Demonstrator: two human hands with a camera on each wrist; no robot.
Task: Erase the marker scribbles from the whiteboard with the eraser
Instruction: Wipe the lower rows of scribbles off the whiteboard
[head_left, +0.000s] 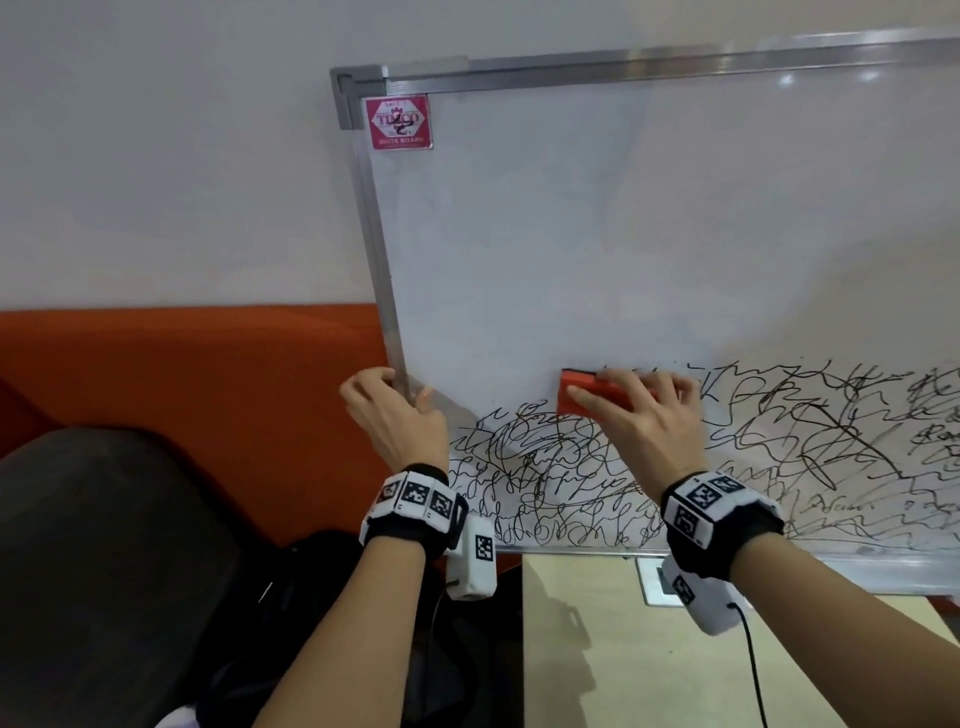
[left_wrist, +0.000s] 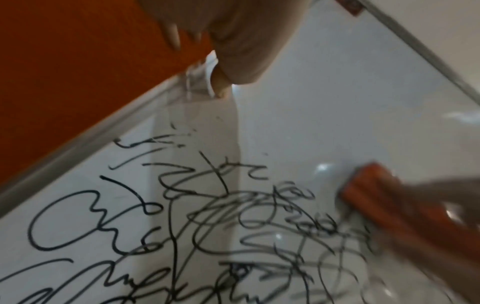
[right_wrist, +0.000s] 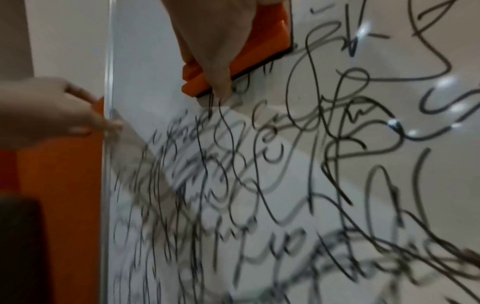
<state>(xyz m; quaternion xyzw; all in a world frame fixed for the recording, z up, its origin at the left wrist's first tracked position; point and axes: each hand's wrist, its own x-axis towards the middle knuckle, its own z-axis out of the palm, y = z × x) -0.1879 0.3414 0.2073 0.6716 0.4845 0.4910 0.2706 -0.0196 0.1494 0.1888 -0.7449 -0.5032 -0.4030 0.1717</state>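
Observation:
A metal-framed whiteboard (head_left: 571, 234) leans against the wall, its upper part wiped and its lower band covered in black marker scribbles (head_left: 561, 467). My right hand (head_left: 644, 415) grips an orange eraser (head_left: 576, 397) and presses it flat on the board at the top edge of the scribbles. In the right wrist view the eraser (right_wrist: 275, 37) shows its dark felt against the board. My left hand (head_left: 389, 410) grips the board's left frame (head_left: 384, 291), thumb on the front face. The scribbles (left_wrist: 207, 226) fill the left wrist view, with the eraser (left_wrist: 384, 197) at the right.
An orange sofa back (head_left: 182, 374) stands left of the board. A dark cushion (head_left: 104, 545) and a black bag (head_left: 332, 597) lie below it. The board's lower edge rests on a pale wooden table (head_left: 649, 649) with a socket plate (head_left: 657, 582). A red brand sticker (head_left: 398, 123) marks the top left corner.

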